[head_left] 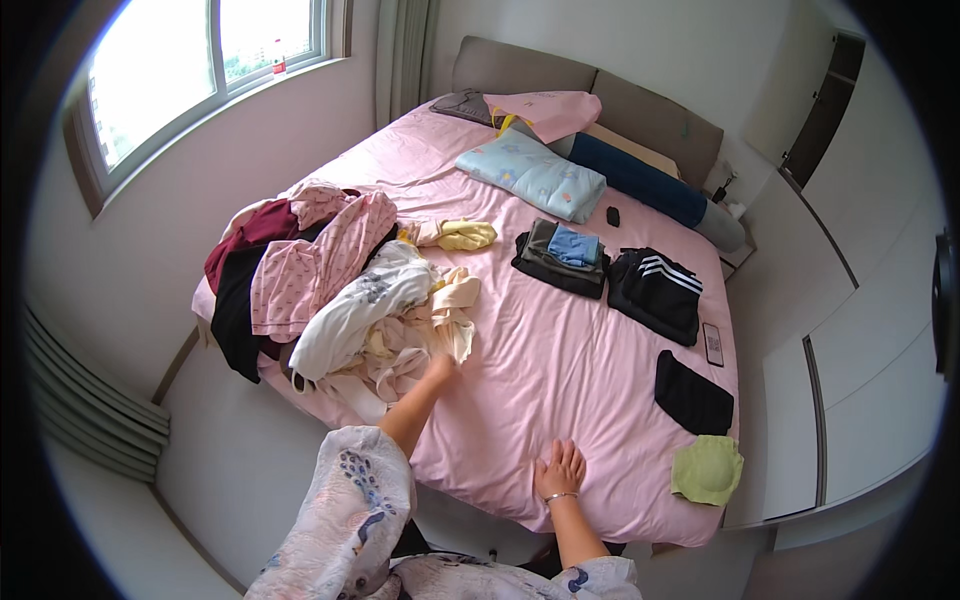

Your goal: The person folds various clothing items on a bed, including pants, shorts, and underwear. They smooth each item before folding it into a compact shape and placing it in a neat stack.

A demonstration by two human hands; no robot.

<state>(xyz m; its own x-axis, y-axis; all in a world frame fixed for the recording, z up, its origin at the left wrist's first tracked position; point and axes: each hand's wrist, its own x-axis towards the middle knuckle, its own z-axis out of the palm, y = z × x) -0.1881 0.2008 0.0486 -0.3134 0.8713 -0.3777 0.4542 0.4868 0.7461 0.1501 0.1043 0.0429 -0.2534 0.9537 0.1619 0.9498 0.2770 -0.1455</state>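
Head view: on the bed (500,425), the left hand (440,371) touches cream clothes (455,310), grip I can't tell, maybe needing a firm pull; the right hand (560,472) lies flat, spread.

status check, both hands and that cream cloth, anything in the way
Left hand at the cream cloth, grip unclear. Right hand open, palm down on pink sheet. White top bunched against the cloth, possibly in the way.
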